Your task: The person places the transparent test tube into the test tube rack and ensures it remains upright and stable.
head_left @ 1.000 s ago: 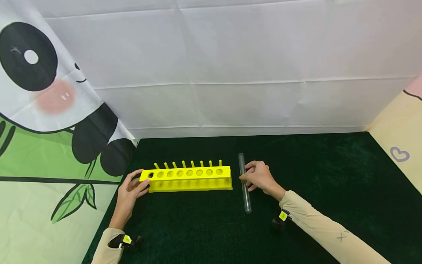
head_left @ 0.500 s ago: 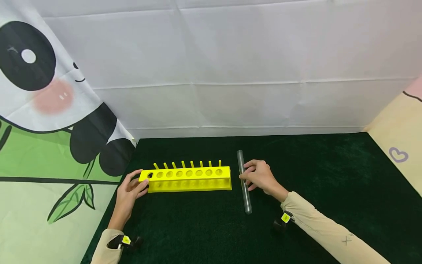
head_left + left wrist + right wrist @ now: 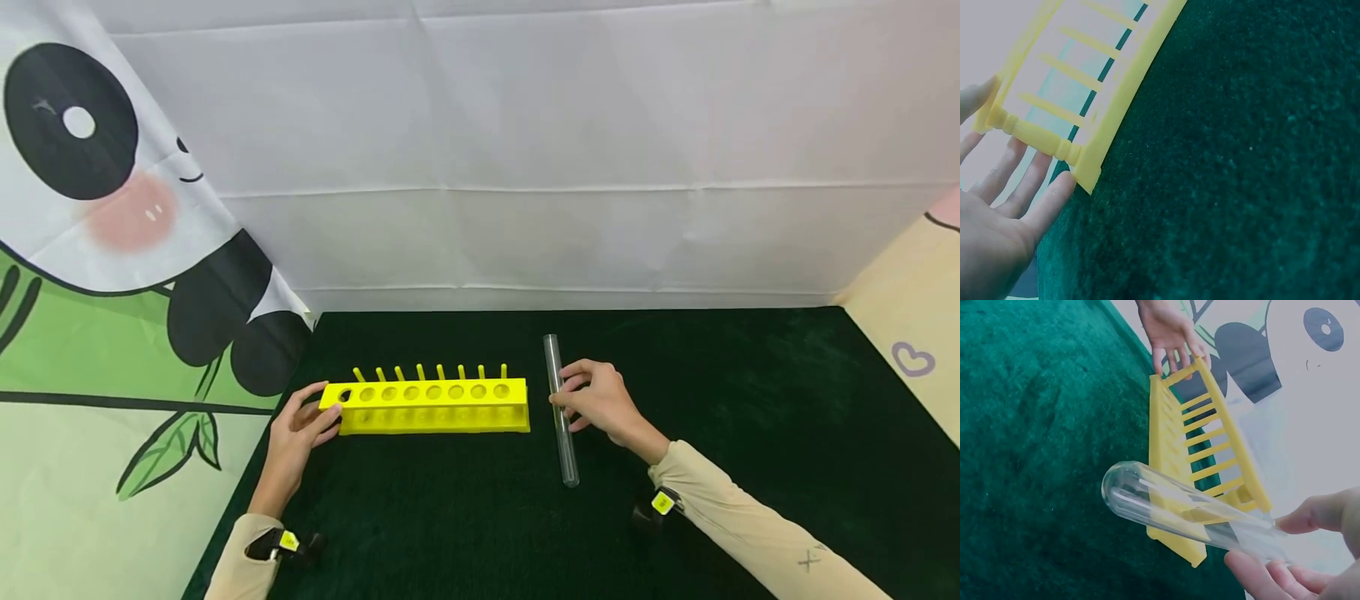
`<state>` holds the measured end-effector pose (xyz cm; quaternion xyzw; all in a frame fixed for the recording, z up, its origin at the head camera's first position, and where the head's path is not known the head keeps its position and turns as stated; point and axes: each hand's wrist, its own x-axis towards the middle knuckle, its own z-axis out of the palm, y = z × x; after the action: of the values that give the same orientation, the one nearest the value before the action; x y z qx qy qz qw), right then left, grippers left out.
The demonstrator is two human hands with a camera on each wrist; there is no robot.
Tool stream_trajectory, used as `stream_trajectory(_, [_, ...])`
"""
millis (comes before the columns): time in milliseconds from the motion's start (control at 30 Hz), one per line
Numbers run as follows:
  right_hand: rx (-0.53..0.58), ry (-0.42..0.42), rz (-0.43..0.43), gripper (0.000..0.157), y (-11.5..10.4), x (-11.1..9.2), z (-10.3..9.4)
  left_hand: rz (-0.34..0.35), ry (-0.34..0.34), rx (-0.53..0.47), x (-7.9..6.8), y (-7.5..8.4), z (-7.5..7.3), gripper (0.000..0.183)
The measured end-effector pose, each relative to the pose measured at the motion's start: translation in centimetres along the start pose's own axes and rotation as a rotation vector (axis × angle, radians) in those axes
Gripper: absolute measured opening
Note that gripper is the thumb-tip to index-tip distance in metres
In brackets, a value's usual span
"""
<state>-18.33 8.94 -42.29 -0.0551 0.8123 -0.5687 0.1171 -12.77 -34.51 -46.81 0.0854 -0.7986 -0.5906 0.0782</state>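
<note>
Test tube (image 3: 565,437): its far end has risen in the head view over the last second, and it now shows nearer the back edge of the desk (image 3: 450,517); more of its length shows too.
Gap to the yellow rack (image 3: 435,402): a shade wider, the tube having edged rightward, away from the rack's end.
Right grip (image 3: 606,404): drifted slightly right along with the tube.
Right sleeve (image 3: 757,508): swung further right and lower, taking the wrist camera (image 3: 663,502) with it.
Panda cloth (image 3: 142,212): a touch further right and higher in view than half a second ago.
</note>
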Motion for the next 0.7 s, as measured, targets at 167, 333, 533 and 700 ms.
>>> stream_trajectory(167, [0.006,-0.001,-0.019,0.039,-0.7,-0.5,0.0,0.003,-0.001,-0.006,-0.1,0.0,-0.2,0.053])
stream_trajectory(333, [0.015,-0.010,-0.021,0.039,-1.3,-0.6,-0.2,-0.004,0.002,0.011,-0.1,0.3,-0.1,0.054])
stream_trajectory(533, [0.024,-0.009,-0.013,0.039,-1.8,-0.7,-0.4,-0.008,-0.005,0.008,-0.1,0.4,-0.2,0.053])
stream_trajectory(700, [0.023,0.000,-0.018,0.039,-2.2,-0.9,-0.4,-0.010,-0.008,0.005,-0.1,0.4,-0.2,0.054])
